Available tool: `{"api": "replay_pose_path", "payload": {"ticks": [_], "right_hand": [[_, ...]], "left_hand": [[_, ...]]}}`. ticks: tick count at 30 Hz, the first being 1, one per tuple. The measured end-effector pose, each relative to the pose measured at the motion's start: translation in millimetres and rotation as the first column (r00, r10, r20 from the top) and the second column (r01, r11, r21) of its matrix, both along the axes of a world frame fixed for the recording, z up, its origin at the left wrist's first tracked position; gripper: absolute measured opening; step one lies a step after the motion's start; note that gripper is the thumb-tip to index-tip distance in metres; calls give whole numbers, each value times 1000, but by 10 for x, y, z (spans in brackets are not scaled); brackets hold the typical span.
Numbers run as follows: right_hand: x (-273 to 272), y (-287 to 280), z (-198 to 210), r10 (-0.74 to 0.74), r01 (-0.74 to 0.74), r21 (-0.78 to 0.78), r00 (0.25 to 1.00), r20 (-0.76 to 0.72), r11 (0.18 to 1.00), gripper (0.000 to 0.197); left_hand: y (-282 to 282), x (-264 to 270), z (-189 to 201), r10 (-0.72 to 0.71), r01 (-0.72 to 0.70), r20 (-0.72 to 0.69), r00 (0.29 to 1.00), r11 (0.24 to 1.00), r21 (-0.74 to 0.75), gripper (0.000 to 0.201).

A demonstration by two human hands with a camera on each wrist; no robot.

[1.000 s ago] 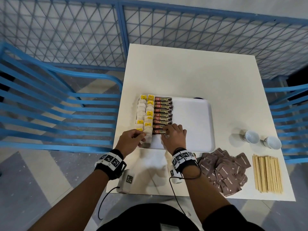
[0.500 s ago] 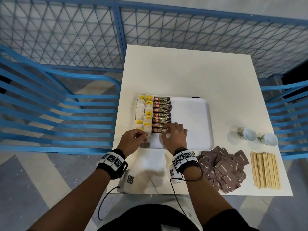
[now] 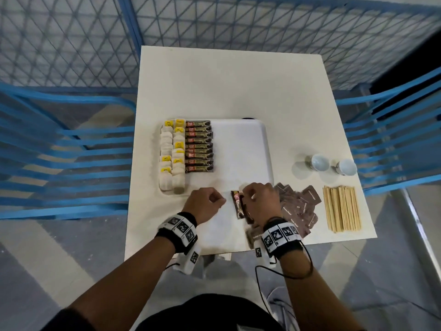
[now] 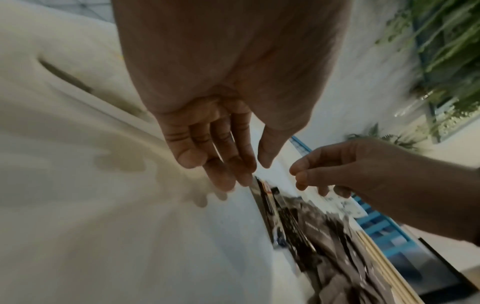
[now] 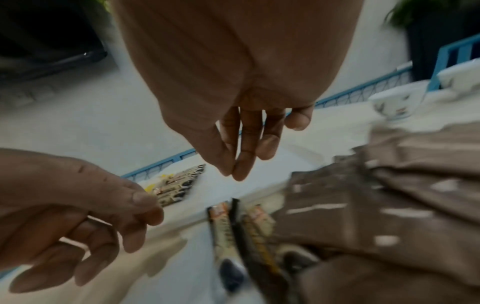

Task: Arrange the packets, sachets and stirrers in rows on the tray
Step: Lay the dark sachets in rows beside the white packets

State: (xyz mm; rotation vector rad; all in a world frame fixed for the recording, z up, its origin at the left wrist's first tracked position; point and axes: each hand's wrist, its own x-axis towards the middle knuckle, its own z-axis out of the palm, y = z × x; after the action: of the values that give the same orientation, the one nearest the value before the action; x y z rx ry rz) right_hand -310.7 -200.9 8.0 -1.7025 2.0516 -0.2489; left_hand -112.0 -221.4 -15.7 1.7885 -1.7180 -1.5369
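Note:
The white tray (image 3: 241,149) carries two columns of tea bags (image 3: 172,154) at its left edge and one column of coffee stick sachets (image 3: 199,145) beside them. A few loose coffee sticks (image 3: 238,207) (image 5: 223,222) lie on the table just in front of the tray. My right hand (image 3: 248,195) (image 5: 233,172) hovers over them with fingers pointing down and nothing in it. My left hand (image 3: 220,199) (image 4: 249,172) hangs just left of the sticks, relaxed and empty. A heap of brown sachets (image 3: 298,209) and a bundle of wooden stirrers (image 3: 341,209) lie to the right.
Two small white cups (image 3: 318,162) (image 3: 346,167) stand on the table (image 3: 226,87) right of the tray. Blue slatted chairs (image 3: 59,149) flank the table on both sides, and a blue mesh fence (image 3: 214,22) runs behind it.
Both hands have left the tray's near-left corner and drawn back to the right, to the loose coffee sticks on the table in front of the tray.

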Motion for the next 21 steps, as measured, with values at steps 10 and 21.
{"api": "replay_pose_path", "payload": {"ticks": [10,21], "right_hand": [[-234,146,-87,243,-157,264,910,-335,952,45],[-143,56,-174,187,-136,256,964,-188,957,28]], "left_hand": [[104,-706,-5,35,-26,317,948,999,-34,40],[203,-654,-63,128,-94,374,918,990,-107,18]]}}
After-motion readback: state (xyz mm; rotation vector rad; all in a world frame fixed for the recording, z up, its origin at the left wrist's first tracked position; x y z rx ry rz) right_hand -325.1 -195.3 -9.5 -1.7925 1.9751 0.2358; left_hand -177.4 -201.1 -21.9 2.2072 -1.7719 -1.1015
